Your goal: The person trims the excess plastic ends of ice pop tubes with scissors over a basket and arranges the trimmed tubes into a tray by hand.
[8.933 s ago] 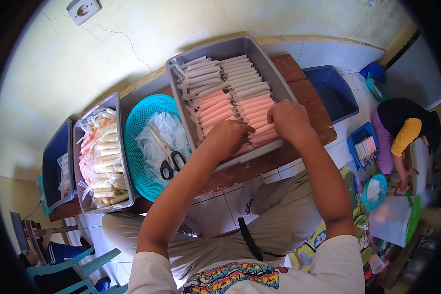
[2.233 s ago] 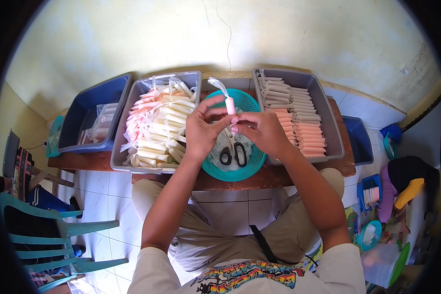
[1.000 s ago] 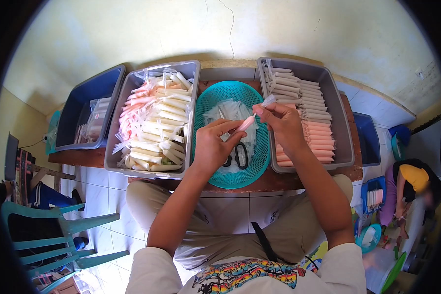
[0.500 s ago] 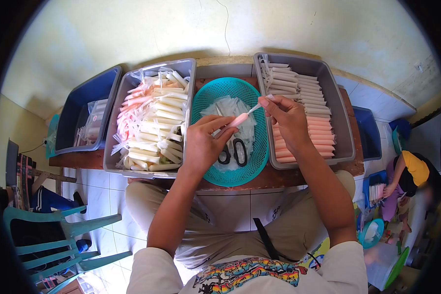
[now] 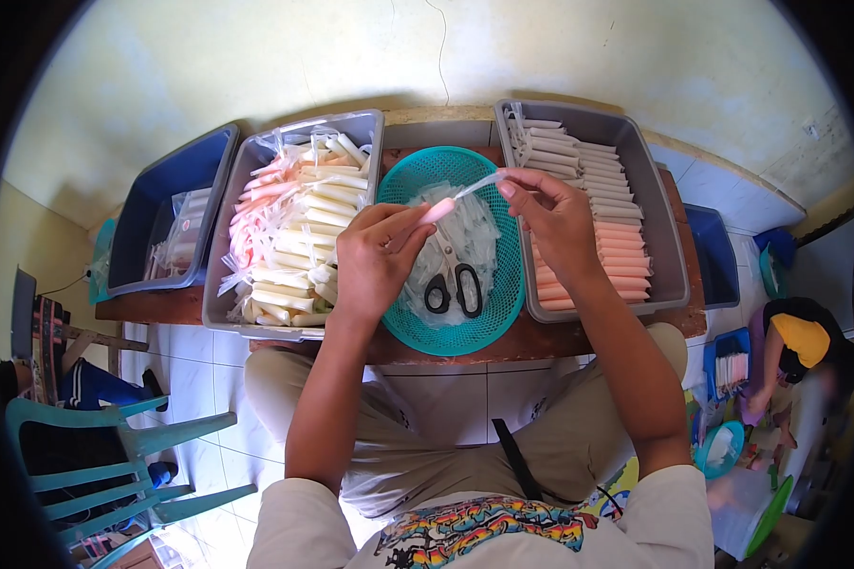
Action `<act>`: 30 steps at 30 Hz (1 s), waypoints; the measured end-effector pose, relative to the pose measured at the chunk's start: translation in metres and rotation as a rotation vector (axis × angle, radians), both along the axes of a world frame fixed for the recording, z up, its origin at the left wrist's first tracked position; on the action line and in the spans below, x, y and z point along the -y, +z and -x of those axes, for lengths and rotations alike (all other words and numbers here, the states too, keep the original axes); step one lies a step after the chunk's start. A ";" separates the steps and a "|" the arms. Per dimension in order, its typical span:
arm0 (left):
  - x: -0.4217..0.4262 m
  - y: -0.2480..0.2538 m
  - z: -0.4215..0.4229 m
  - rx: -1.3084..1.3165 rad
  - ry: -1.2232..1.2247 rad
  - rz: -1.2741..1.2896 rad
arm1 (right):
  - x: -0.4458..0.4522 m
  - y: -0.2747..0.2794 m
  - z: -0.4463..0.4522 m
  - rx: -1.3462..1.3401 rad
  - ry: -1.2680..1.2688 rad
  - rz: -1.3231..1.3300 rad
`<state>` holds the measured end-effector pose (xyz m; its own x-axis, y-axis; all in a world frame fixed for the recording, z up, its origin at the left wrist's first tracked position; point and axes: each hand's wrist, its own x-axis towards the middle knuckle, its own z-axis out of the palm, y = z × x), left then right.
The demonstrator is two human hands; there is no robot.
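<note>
My left hand (image 5: 378, 254) is closed around a pink ice pop tube (image 5: 436, 211), a plastic sleeve with pink filling. My right hand (image 5: 552, 216) pinches the far end of its clear plastic tail, which stretches between the hands. Below them stands a teal mesh basket (image 5: 501, 308) holding clear plastic scraps (image 5: 479, 232) and black-handled scissors (image 5: 454, 284). Left of it, a grey bin (image 5: 378, 142) is heaped with loose white and pink ice pops (image 5: 299, 223) with long tails. On the right, another grey bin (image 5: 669, 237) has trimmed tubes (image 5: 621, 251) in neat rows, whitish behind and pink in front.
The bins rest on a brown wooden table (image 5: 678, 204) against a wall. A dark blue bin (image 5: 142, 213) with plastic packs is at the far left; another blue bin (image 5: 712, 256) sits at right. A green chair (image 5: 95, 465) stands at lower left. Another person (image 5: 797, 346) works at right.
My left hand has moved left with the pink ice pop, and the plastic tail now lies at a flatter slant. My right hand has shifted slightly left. The other person's arm has moved.
</note>
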<state>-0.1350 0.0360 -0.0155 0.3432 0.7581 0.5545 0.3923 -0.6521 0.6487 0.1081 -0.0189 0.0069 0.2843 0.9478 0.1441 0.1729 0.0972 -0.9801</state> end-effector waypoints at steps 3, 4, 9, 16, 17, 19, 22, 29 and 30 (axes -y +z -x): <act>-0.003 -0.001 0.004 -0.034 0.052 -0.068 | -0.002 -0.012 0.003 -0.012 0.019 0.050; -0.005 -0.003 0.006 -0.035 0.061 -0.101 | 0.000 -0.016 0.005 0.030 0.042 0.074; -0.007 -0.006 0.010 -0.024 0.085 -0.114 | 0.021 -0.016 0.038 0.391 0.156 0.098; -0.011 -0.008 0.010 -0.062 0.107 -0.161 | 0.027 -0.077 0.072 0.877 0.297 0.166; -0.011 -0.008 0.010 -0.075 0.101 -0.172 | 0.025 -0.079 0.076 0.889 0.317 0.280; -0.009 -0.009 0.008 -0.081 0.094 -0.176 | 0.019 -0.085 0.082 0.876 0.288 0.323; -0.009 -0.012 0.007 -0.091 0.086 -0.184 | 0.014 -0.089 0.092 0.878 0.255 0.383; -0.006 -0.013 0.006 -0.094 0.074 -0.178 | 0.010 -0.100 0.091 0.875 0.213 0.323; -0.007 -0.013 0.006 -0.092 0.073 -0.178 | 0.009 -0.098 0.089 0.876 0.212 0.323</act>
<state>-0.1406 0.0428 -0.0286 0.3464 0.6757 0.6508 0.4952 -0.7209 0.4849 0.0194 -0.0279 -0.0906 0.0179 0.9984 -0.0537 0.8675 -0.0422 -0.4957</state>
